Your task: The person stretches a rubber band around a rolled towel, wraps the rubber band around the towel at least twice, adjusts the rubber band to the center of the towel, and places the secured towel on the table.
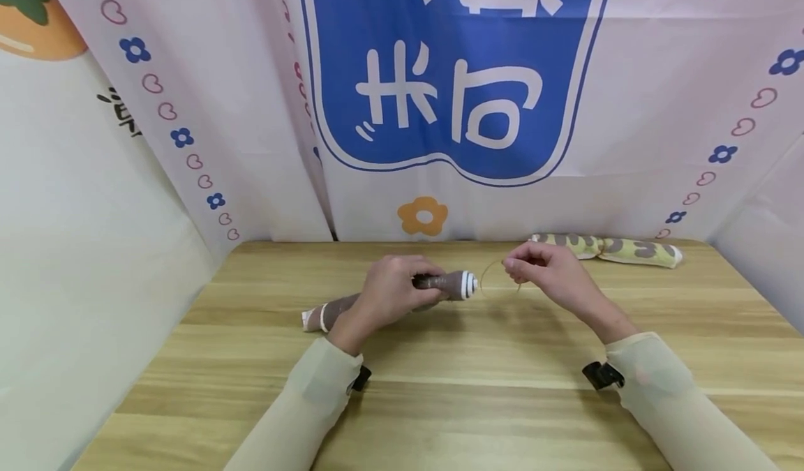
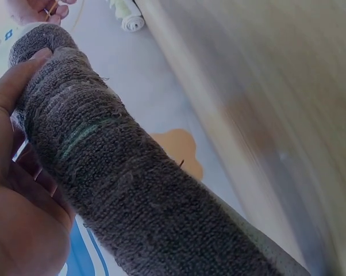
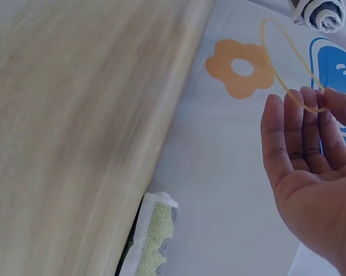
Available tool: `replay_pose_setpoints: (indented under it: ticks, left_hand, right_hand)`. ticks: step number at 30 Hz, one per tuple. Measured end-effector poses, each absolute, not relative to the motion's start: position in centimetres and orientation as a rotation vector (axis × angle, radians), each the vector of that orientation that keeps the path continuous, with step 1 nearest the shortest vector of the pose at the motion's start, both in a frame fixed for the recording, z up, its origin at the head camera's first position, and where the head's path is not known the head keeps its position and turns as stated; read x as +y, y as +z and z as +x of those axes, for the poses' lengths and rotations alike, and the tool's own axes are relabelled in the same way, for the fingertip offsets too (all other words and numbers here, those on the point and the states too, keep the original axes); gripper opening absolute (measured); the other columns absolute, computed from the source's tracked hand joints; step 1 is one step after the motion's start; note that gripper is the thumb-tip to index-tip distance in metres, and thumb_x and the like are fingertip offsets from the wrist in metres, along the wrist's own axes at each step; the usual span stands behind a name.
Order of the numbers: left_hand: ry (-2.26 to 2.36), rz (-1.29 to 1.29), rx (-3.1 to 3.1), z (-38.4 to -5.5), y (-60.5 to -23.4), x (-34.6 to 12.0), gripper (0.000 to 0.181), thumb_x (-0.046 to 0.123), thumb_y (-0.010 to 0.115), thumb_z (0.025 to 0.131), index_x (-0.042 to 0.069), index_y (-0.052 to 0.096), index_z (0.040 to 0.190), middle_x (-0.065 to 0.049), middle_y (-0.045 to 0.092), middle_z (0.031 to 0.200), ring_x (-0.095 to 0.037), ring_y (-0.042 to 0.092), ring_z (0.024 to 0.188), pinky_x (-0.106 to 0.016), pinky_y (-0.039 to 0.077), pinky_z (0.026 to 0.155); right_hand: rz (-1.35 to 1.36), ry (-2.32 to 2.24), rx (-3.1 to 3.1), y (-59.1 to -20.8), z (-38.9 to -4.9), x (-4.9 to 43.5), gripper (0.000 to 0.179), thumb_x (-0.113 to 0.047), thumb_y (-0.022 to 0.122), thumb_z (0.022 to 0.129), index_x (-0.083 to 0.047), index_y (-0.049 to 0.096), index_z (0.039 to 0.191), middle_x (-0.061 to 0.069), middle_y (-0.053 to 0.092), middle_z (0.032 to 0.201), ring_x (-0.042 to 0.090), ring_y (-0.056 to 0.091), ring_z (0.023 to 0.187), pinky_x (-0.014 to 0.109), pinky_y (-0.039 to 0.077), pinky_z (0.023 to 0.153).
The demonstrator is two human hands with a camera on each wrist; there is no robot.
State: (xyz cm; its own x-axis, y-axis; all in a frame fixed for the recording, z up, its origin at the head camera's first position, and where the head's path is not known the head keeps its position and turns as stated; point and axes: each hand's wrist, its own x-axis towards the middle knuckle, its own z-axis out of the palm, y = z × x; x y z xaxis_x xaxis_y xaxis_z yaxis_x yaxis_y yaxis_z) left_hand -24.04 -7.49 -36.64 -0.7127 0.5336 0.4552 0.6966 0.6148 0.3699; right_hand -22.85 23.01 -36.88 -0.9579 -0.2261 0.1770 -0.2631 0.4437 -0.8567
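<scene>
A brown-grey rolled towel (image 1: 455, 285) slants across the table, its right end lifted and showing a white spiral. My left hand (image 1: 391, 289) grips this roll near that end, thumb along the terry surface (image 2: 133, 161) in the left wrist view. A pale stripe rings its far left end. Just to the right, my right hand (image 1: 549, 272) pinches a thin yellow rubber band (image 3: 268, 57) between thumb and fingertips. The band hangs as a loose loop facing the white end of the roll, with a small gap between them in the head view.
A second rolled towel (image 1: 637, 252), yellow-green with grey-brown patches and cinched at its middle, lies along the table's back edge behind my right hand. The wooden table (image 1: 440, 415) meets a printed curtain (image 1: 370, 206) at the back. Dark wrist cameras (image 1: 603, 375) sit at both cuffs.
</scene>
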Motion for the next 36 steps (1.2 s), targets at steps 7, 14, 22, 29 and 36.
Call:
replay_pose_setpoints:
  ticks: [7, 14, 22, 29, 36]
  left_hand:
    - [-0.773, -1.032, -2.550, -23.8, -36.8, -6.8, 0.021, 0.020, 0.090, 0.085, 0.015, 0.084, 0.105, 0.003, 0.079, 0.102, -0.011, 0.069, 0.083, -0.030, 0.054, 0.072]
    - [-0.789, -1.034, -2.549, -23.8, -37.0, -6.6, 0.022, 0.020, 0.090, 0.085, 0.014, 0.084, 0.105, 0.003, 0.079, 0.102, -0.011, 0.069, 0.082, -0.028, 0.054, 0.070]
    - [-0.838, -1.052, -2.549, -23.8, -37.1, -6.3, 0.024, 0.020, 0.093, 0.084, 0.015, 0.083, 0.104, 0.005, 0.079, 0.098, -0.008, 0.068, 0.081, -0.027, 0.054, 0.071]
    - [-0.825, -1.070, -2.563, -23.6, -37.3, -6.1, 0.029, 0.024, 0.094, 0.083, 0.016, 0.081, 0.107, 0.005, 0.078, 0.099, -0.006, 0.066, 0.079, -0.025, 0.052, 0.069]
    - [-0.819, -1.107, -2.571, -23.6, -37.5, -5.9, 0.036, 0.025, 0.096, 0.081, 0.013, 0.080, 0.110, 0.004, 0.076, 0.093, -0.006, 0.067, 0.080, -0.025, 0.053, 0.071]
  right_hand:
    - [0.452, 1.565, -2.620, -36.9, -22.8, 22.8, 0.024, -0.026, 0.071, 0.105, -0.004, 0.075, 0.114, 0.018, 0.072, 0.101, 0.026, 0.070, 0.092, 0.036, 0.060, 0.082]
    - [0.432, 1.532, -2.593, -36.8, -22.5, 22.1, 0.020, -0.024, 0.071, 0.105, -0.005, 0.076, 0.111, 0.018, 0.072, 0.098, 0.027, 0.069, 0.090, 0.033, 0.058, 0.077]
    - [0.433, 1.517, -2.502, -36.7, -21.9, 21.0, 0.020, -0.021, 0.072, 0.104, -0.003, 0.076, 0.109, 0.012, 0.074, 0.097, 0.024, 0.072, 0.088, 0.029, 0.058, 0.075]
    - [0.452, 1.497, -2.531, -37.0, -21.3, 20.3, 0.018, -0.025, 0.072, 0.104, -0.008, 0.077, 0.110, 0.008, 0.073, 0.096, 0.024, 0.069, 0.088, 0.032, 0.055, 0.070]
    - [0.498, 1.481, -2.521, -37.3, -21.3, 19.8, 0.017, -0.021, 0.072, 0.104, -0.006, 0.076, 0.110, 0.010, 0.073, 0.096, 0.023, 0.067, 0.085, 0.033, 0.057, 0.065]
